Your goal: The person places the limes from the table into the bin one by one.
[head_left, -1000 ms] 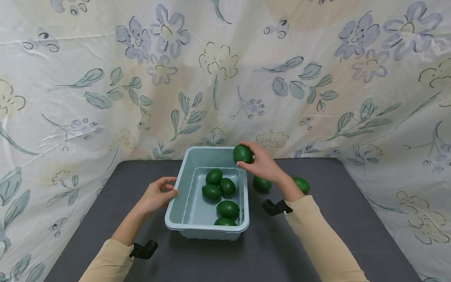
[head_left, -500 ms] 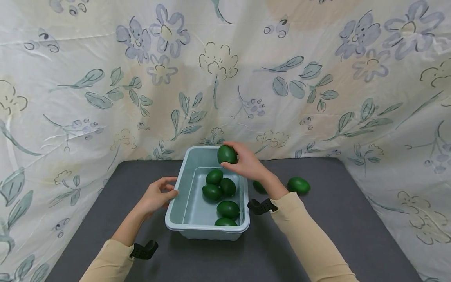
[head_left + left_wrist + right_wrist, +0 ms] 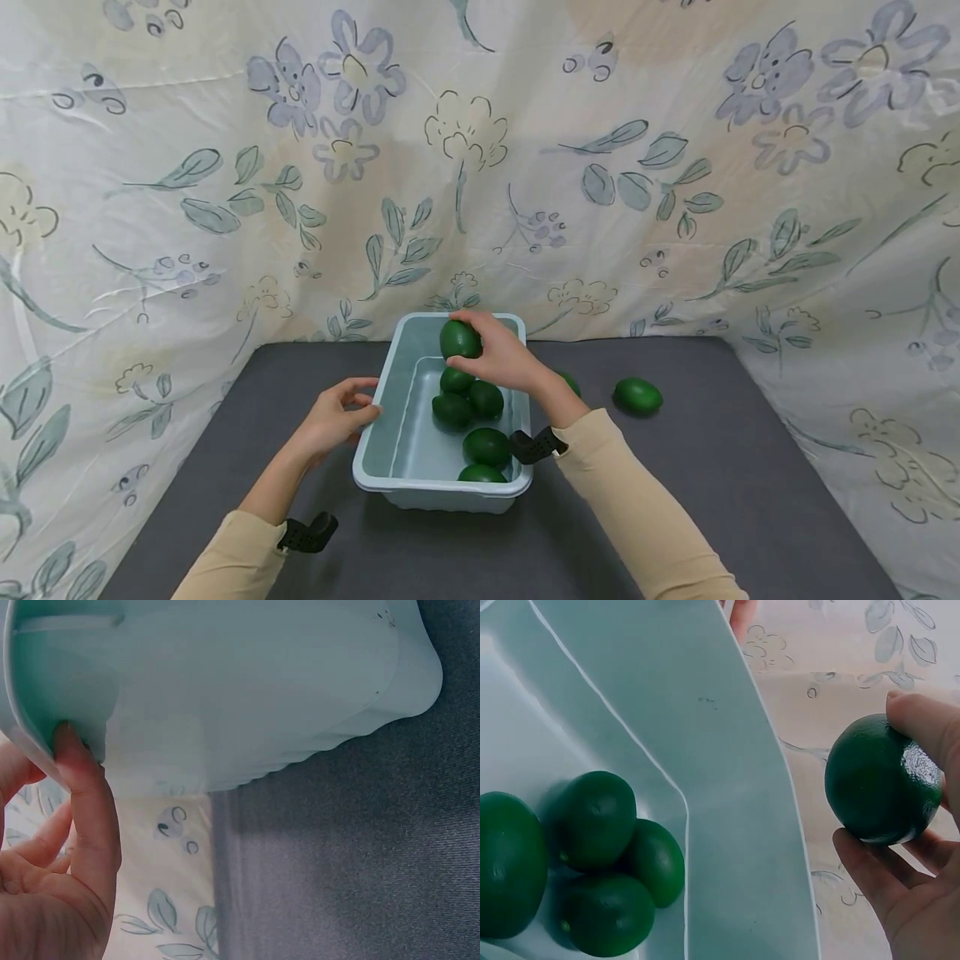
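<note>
In the head view, a pale blue-green plastic bin point(image 3: 442, 483) sits on the dark table. Several glossy dark green avocados point(image 3: 487, 447) lie inside it, mostly along its right side. My right hand point(image 3: 501, 357) holds another avocado point(image 3: 459, 339) over the far part of the bin. The right wrist view shows thumb and fingers curled round this avocado point(image 3: 881, 780). At the bin's left side, my left hand point(image 3: 337, 421) pinches the rim. Seen from the left wrist, thumb and fingers of that hand point(image 3: 90, 840) grip the bin's edge point(image 3: 247, 682) from both sides.
One loose avocado point(image 3: 637, 396) lies on the table point(image 3: 720, 475) right of the bin. A second avocado point(image 3: 567, 382) is partly hidden behind my right forearm. A floral cloth point(image 3: 480, 183) hangs behind and beside the table.
My right hand has carried the avocado leftward, from above the bin's far right corner to over its far middle, slightly lower now. The left hand has stayed on the rim.
</note>
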`<state>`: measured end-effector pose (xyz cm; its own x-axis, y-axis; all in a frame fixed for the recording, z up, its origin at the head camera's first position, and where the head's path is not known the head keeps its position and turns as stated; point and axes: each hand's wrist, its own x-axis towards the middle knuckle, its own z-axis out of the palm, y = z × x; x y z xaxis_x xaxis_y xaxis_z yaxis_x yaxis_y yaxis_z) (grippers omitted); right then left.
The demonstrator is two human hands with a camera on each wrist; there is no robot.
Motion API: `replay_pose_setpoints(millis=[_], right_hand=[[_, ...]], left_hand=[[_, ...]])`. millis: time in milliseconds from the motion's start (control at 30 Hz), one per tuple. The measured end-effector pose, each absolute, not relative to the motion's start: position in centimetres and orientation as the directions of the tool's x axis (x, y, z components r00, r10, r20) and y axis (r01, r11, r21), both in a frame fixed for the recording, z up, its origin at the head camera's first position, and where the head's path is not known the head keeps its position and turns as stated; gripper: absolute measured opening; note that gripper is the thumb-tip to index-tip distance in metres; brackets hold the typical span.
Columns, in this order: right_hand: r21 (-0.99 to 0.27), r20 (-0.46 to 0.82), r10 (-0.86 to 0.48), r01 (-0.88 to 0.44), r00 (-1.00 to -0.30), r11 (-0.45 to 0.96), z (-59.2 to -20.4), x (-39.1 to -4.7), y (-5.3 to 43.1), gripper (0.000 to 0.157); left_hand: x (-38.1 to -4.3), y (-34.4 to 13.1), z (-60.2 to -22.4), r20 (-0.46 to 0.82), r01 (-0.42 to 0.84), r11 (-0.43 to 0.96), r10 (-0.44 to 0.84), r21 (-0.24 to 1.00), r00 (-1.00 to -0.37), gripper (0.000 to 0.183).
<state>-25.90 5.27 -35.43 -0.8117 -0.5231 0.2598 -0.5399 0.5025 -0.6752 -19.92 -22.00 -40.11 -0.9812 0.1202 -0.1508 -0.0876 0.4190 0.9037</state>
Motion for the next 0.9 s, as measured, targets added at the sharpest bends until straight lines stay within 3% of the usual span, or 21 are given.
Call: replay_pose_setpoints(millis=[900], right_hand=[[-0.664, 0.184, -0.609, -0.554, -0.772, 0.502, -36.7, -25.3, 1.6, 0.066]], left_hand=[[-19.8, -22.0, -40.1, -0.168, -0.107, 0.404, 0.118, 0.909, -0.979, 0.049]])
